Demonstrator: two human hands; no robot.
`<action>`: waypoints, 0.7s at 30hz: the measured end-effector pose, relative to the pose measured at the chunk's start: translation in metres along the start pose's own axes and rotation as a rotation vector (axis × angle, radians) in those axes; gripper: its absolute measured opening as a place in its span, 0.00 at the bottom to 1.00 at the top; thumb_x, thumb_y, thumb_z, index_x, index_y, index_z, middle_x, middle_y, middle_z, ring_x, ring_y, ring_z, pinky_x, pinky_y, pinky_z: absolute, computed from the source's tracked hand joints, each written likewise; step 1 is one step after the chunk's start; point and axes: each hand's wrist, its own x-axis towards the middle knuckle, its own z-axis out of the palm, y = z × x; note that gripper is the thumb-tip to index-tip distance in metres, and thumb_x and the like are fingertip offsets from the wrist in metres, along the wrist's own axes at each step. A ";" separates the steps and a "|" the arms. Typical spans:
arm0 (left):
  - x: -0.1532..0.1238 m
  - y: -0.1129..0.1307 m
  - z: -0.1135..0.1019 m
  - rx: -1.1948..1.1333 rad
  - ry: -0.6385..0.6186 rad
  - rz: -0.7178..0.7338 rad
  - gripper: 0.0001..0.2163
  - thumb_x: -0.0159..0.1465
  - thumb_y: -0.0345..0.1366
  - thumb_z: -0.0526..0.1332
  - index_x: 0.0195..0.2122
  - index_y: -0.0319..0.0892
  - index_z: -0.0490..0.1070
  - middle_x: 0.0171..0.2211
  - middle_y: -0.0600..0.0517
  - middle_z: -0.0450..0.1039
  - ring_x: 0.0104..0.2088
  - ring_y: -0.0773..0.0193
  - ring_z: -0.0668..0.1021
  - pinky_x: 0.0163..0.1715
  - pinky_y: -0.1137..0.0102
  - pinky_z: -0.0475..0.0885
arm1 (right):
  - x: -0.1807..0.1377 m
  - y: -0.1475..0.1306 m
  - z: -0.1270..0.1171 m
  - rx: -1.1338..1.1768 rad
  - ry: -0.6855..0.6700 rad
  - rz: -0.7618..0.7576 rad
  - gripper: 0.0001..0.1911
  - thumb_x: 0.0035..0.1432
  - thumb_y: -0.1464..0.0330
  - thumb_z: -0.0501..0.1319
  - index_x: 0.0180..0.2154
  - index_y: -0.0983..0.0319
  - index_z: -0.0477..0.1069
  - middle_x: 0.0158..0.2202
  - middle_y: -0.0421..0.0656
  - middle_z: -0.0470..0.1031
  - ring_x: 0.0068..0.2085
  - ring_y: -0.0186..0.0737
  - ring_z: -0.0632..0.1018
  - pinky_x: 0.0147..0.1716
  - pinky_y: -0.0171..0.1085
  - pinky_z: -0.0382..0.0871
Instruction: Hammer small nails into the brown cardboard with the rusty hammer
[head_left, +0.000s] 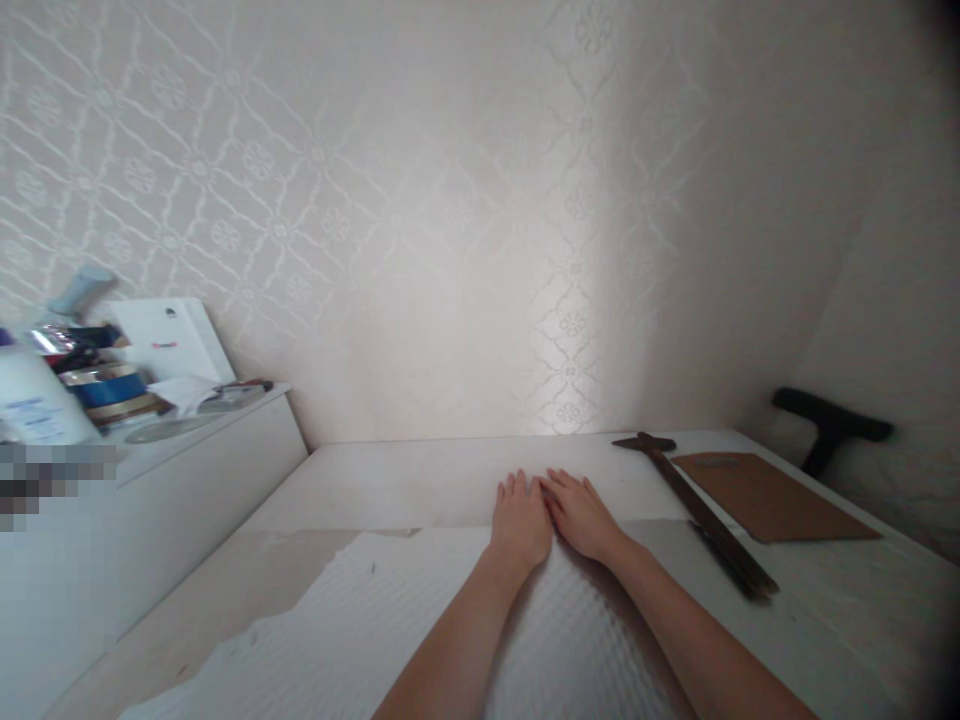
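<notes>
Hands lying flat, palms down, on white textured sheet (pixel 420 620) covering table (pixel 390 480); left hand (pixel 521 520) and right hand (pixel 581 515) pressing side by side, fingers extended and touching at inner edges, gripping nothing. Both resting at sheet's far edge. Long wooden ruler (pixel 705 520) lying just right of sheet, running toward wall. Brown board (pixel 765 495) sitting beyond ruler, farther right of sheet. Cluttered white cabinet (pixel 210 450) standing well left of sheet, holding bottle (pixel 34 395) and tape rolls (pixel 109 390)
</notes>
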 end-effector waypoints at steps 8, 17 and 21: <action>-0.001 0.001 -0.002 -0.005 0.002 0.001 0.23 0.68 0.33 0.40 0.63 0.32 0.56 0.64 0.36 0.53 0.64 0.49 0.58 0.62 0.56 0.53 | 0.000 0.000 -0.002 -0.007 -0.004 -0.003 0.25 0.65 0.70 0.43 0.61 0.64 0.60 0.65 0.52 0.57 0.65 0.49 0.56 0.61 0.55 0.47; 0.001 -0.001 0.002 -0.007 0.016 0.005 0.24 0.68 0.34 0.40 0.63 0.32 0.56 0.64 0.35 0.53 0.64 0.49 0.58 0.62 0.56 0.54 | 0.001 -0.001 -0.003 0.087 0.099 0.001 0.25 0.63 0.70 0.46 0.59 0.66 0.63 0.62 0.54 0.61 0.63 0.48 0.61 0.61 0.54 0.50; 0.001 0.000 0.002 -0.019 0.014 -0.002 0.24 0.68 0.33 0.41 0.63 0.31 0.56 0.64 0.35 0.52 0.64 0.48 0.57 0.62 0.56 0.53 | -0.016 -0.010 -0.044 0.446 0.551 -0.044 0.21 0.63 0.65 0.50 0.52 0.65 0.70 0.52 0.54 0.73 0.55 0.47 0.71 0.57 0.50 0.61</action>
